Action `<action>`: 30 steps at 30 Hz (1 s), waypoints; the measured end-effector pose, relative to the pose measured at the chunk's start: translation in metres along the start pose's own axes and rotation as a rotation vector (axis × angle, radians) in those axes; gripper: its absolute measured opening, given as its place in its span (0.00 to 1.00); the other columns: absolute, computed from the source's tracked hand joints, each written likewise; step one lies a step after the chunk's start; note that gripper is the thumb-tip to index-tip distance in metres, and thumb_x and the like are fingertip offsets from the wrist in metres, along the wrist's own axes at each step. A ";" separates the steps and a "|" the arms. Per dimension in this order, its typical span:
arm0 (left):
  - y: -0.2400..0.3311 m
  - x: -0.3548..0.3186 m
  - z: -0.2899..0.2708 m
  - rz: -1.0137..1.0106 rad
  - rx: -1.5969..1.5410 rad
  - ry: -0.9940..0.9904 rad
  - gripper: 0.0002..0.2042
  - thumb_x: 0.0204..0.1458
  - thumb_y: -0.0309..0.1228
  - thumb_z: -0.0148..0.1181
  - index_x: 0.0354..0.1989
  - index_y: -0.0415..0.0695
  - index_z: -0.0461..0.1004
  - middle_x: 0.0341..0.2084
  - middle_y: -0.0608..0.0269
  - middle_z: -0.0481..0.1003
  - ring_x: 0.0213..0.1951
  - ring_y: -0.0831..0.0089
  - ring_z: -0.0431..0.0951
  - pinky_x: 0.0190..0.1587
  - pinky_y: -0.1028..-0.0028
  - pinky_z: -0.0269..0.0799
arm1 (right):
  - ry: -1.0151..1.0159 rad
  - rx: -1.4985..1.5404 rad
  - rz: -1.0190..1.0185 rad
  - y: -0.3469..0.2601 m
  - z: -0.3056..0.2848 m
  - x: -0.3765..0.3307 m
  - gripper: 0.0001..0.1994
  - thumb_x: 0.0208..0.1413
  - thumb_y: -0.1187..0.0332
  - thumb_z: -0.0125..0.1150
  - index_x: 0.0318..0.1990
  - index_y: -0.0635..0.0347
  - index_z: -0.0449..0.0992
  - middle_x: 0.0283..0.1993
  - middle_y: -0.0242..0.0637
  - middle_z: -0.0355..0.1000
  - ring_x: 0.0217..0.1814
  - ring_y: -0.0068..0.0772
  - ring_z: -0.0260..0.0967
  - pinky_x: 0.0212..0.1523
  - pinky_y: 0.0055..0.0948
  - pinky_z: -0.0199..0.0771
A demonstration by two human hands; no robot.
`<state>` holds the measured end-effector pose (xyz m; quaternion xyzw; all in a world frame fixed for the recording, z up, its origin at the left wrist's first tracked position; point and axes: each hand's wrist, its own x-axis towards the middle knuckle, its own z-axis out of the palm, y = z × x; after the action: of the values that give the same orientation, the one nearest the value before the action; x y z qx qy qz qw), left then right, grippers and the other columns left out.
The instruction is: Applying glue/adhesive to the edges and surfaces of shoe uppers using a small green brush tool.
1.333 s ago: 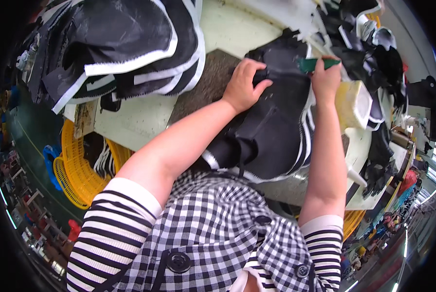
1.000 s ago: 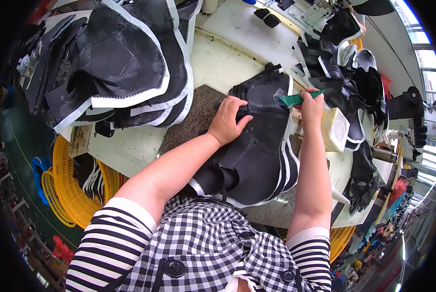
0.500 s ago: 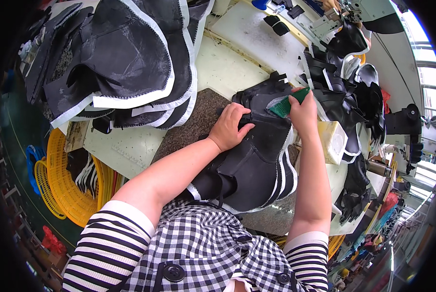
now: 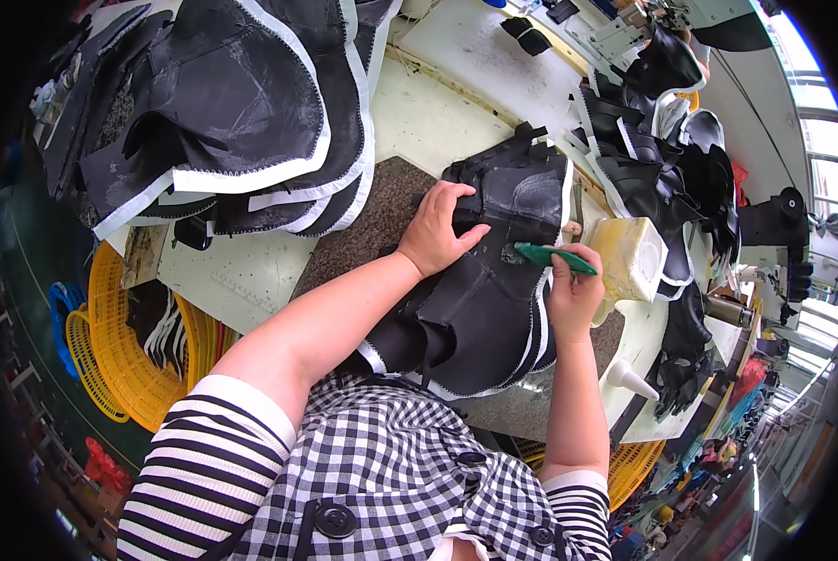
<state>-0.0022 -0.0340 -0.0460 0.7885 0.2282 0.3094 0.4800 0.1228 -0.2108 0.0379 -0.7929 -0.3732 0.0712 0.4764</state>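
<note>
A stack of black boot-upper pieces with white zigzag-stitched edges lies in front of me. Near its far end, my left hand rests on the top piece, fingers bent and thumb spread apart from them. My right hand pinches a flat green scraper between thumb and fingers. The scraper's tip meets the black surface near the right edge of the piece, beside a small wet-looking patch. Just right of that hand stands a yellowish-white plastic container.
Under the work lies a speckled brown stone slab. More white-edged black pieces are piled at the far left, others at the right. Yellow baskets stand lower left. A white cone-shaped nozzle lies at the right.
My right hand has brought the green scraper nearer to me, from the far end of the piece to its middle, and turned it. My left hand has barely moved.
</note>
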 end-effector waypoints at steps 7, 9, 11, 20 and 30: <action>-0.004 0.001 0.003 0.073 0.070 -0.018 0.23 0.44 0.34 0.68 0.48 0.43 0.67 0.42 0.54 0.67 0.48 0.54 0.69 0.54 0.64 0.66 | -0.192 -0.288 -0.194 0.003 -0.003 -0.005 0.06 0.59 0.81 0.55 0.41 0.62 0.75 0.43 0.38 0.76 0.41 0.30 0.74 0.42 0.27 0.74; -0.004 0.001 0.002 0.082 0.082 -0.010 0.22 0.44 0.34 0.68 0.47 0.43 0.67 0.42 0.54 0.67 0.47 0.54 0.69 0.54 0.64 0.67 | -0.157 -0.133 0.035 0.000 -0.008 -0.010 0.07 0.57 0.80 0.58 0.41 0.61 0.75 0.41 0.37 0.76 0.42 0.30 0.74 0.44 0.28 0.73; -0.003 0.001 0.001 0.067 0.091 -0.012 0.22 0.44 0.34 0.68 0.46 0.43 0.68 0.41 0.54 0.68 0.47 0.54 0.69 0.53 0.64 0.67 | -0.120 0.024 0.265 -0.012 -0.008 -0.007 0.08 0.54 0.80 0.61 0.41 0.59 0.75 0.38 0.36 0.76 0.43 0.30 0.74 0.45 0.29 0.73; -0.005 0.003 0.004 0.113 0.096 0.017 0.21 0.44 0.32 0.68 0.46 0.43 0.68 0.41 0.53 0.68 0.46 0.53 0.70 0.52 0.63 0.67 | -0.024 -0.063 -0.056 0.003 0.012 -0.014 0.11 0.42 0.78 0.66 0.27 0.59 0.66 0.31 0.39 0.74 0.35 0.36 0.74 0.40 0.31 0.73; -0.001 0.005 0.007 0.152 0.112 0.000 0.20 0.44 0.30 0.68 0.45 0.42 0.68 0.40 0.52 0.69 0.45 0.52 0.70 0.51 0.62 0.67 | 0.236 0.133 0.097 0.044 0.017 -0.023 0.11 0.49 0.76 0.65 0.31 0.60 0.66 0.32 0.39 0.74 0.35 0.31 0.74 0.40 0.28 0.73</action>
<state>0.0058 -0.0346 -0.0484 0.8292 0.1849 0.3317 0.4101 0.1220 -0.2260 -0.0123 -0.7796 -0.2702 0.0252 0.5644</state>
